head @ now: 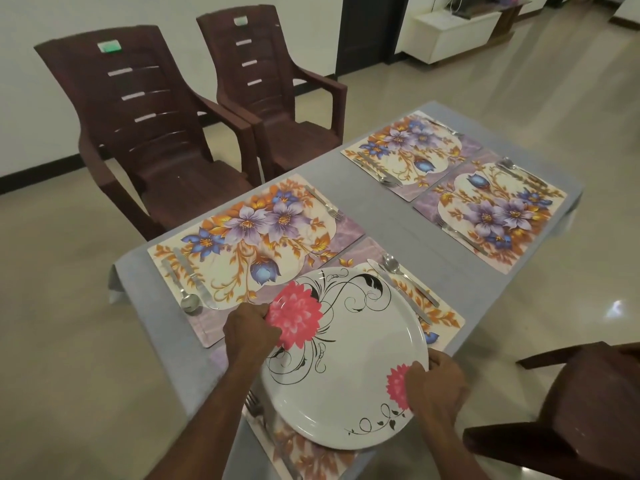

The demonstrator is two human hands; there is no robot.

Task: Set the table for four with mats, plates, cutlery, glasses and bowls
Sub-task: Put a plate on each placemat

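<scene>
A large white plate [349, 362] with pink flowers and black scrolls is over the nearest floral mat [446, 320]. My left hand [251, 332] grips its far-left rim, and my right hand [434, 386] grips its near-right rim. Whether it rests on the mat or hovers just above it I cannot tell. A knife and spoon [393, 265] lie on this mat's right side, a fork [254, 405] on its left. Three more floral mats [256, 237], [408, 150], [498, 209] lie on the grey table [374, 209], each with cutlery at its sides.
Two brown plastic chairs [145, 126], [277, 81] stand beyond the table's left side. Another brown chair [581, 410] is at my lower right. A white cabinet [453, 32] stands on the glossy floor far back.
</scene>
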